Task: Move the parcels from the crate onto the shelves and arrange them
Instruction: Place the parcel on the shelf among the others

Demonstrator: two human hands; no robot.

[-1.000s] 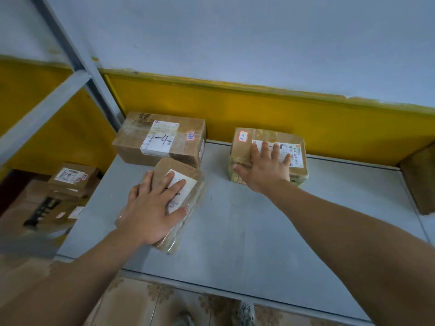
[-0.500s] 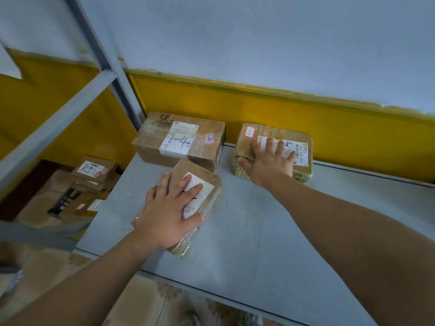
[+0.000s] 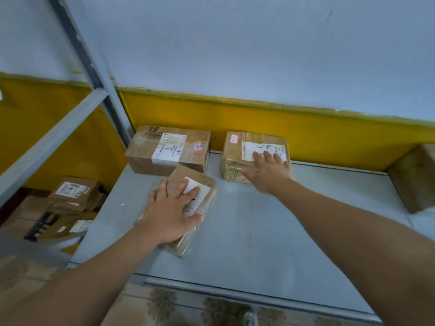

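Three brown parcels lie on the grey shelf (image 3: 270, 231). My left hand (image 3: 169, 212) rests flat, fingers straight, on a small plastic-wrapped parcel (image 3: 202, 203) with a white label, near the shelf's left side. Behind it, against the yellow wall band, stands a larger box marked "1-4" (image 3: 169, 149). My right hand (image 3: 268, 170) lies with straight fingers on a taped parcel (image 3: 237, 156) at the back, to the right of the "1-4" box; its thumb is spread toward the left. The crate is out of view.
A grey shelf post (image 3: 94, 74) and a slanted brace (image 3: 47, 142) rise at the left. Below them a lower level holds several labelled cartons (image 3: 73, 191). Another brown box (image 3: 416, 177) sits at the shelf's far right. Tiled floor (image 3: 164, 307) shows under the front edge.
Both hands have stayed on their parcels. The view has shifted, so everything sits further right and slightly lower in frame. The parcels keep their places relative to each other.
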